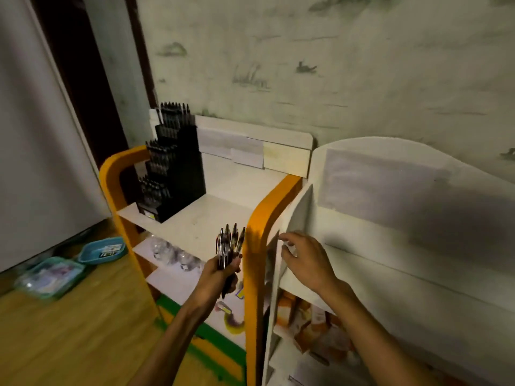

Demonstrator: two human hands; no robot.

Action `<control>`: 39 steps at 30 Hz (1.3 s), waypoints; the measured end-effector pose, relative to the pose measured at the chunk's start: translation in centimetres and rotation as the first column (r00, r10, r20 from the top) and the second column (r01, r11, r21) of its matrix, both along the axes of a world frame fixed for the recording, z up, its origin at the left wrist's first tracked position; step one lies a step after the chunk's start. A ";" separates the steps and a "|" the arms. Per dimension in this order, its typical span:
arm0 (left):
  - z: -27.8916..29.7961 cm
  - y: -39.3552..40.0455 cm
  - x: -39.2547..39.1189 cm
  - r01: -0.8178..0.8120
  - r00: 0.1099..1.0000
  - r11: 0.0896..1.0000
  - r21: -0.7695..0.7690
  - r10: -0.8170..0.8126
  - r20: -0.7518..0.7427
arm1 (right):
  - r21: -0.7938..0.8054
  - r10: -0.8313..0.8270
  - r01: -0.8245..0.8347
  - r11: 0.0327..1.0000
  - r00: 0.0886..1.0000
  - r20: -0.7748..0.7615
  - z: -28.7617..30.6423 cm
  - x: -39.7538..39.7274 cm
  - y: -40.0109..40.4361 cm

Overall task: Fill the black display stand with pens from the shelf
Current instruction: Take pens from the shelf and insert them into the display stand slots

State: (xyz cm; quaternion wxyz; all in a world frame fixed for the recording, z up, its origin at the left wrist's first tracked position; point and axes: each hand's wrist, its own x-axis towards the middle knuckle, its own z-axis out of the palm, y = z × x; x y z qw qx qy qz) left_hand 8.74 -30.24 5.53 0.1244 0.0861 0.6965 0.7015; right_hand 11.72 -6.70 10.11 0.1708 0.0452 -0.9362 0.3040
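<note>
Left hand grip: your left hand is closed tight around a bundle of pens, tips fanned upward, near the front of the orange-framed shelf.
Right hand grip: your right hand holds nothing; its fingers are loosely spread and curled at the edge of the white shelf on the right.
Task target: the black display stand sits at the far left of the orange-framed shelf's top board, well apart from your bundle.
Stand contents: its stepped tiers already hold rows of dark pens; blur hides which slots are free.
Risk, bundle: the fanned pens could slip from your fist as you reach across, since they are gripped only low down.
Risk, stand: pushing pens into crowded tiers could tip it or knock out its neighbours.
Lower shelves: clear rounded items and orange packets, too blurred to name.
Floor trays: two teal trays at far left hold flat items.
</note>
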 end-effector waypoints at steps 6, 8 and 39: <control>1.2 -9.8 -1.8 -0.164 0.985 0.986 0.023 0.165 -0.053 | 0.033 0.060 -0.060 0.998 0.998 -0.009 -0.2 -4.5 -10.3; 1.6 -12.7 -2.8 -0.196 0.978 0.981 0.004 0.196 -0.067 | 0.058 0.088 -0.087 0.995 0.996 -0.012 -0.4 -6.3 -13.1; 0.1 -37.0 -38.1 -0.116 0.993 0.977 -0.181 0.119 0.007 | 0.124 -0.113 0.101 0.987 0.989 0.099 -4.0 -37.8 -36.5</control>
